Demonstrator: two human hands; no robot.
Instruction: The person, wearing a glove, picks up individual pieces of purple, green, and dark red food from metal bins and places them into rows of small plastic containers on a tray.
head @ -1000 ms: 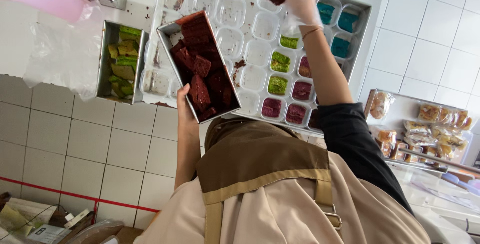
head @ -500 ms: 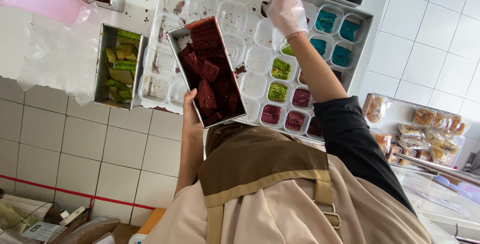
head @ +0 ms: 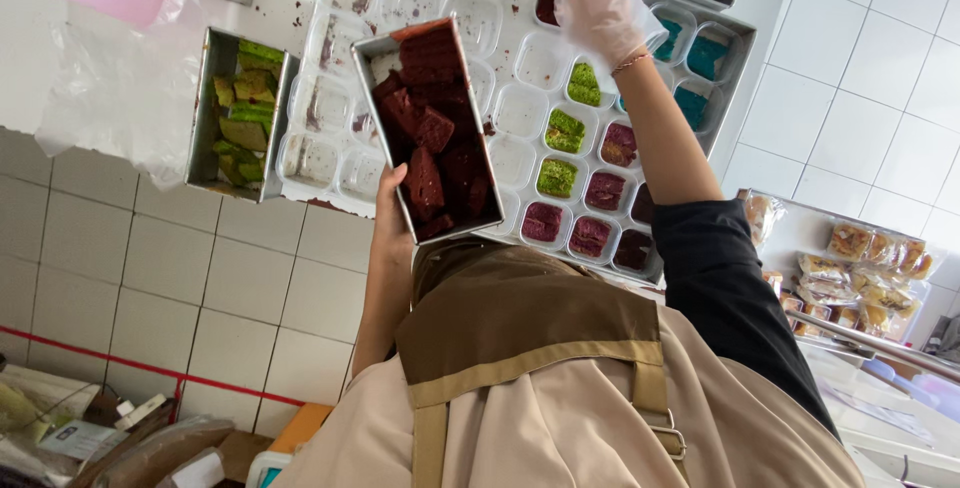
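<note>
Roughly half the cups (head: 560, 133) in the tray (head: 300, 163) hold cake — the rest sit bare. Left hand (head: 392, 210) grips the tin (head: 432, 128) of red cake pieces; gloved right hand (head: 603, 16) hovers, fingers curled — contents unclear.

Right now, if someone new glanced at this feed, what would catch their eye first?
Probably the metal loaf tin of dark red cake pieces, held up at centre frame by the left hand. Next, the gloved right hand reaching over the white tray of clear cups, where green, maroon and teal cake portions fill the cups on the right side. A second tin of green cake pieces sits to the left.
</note>
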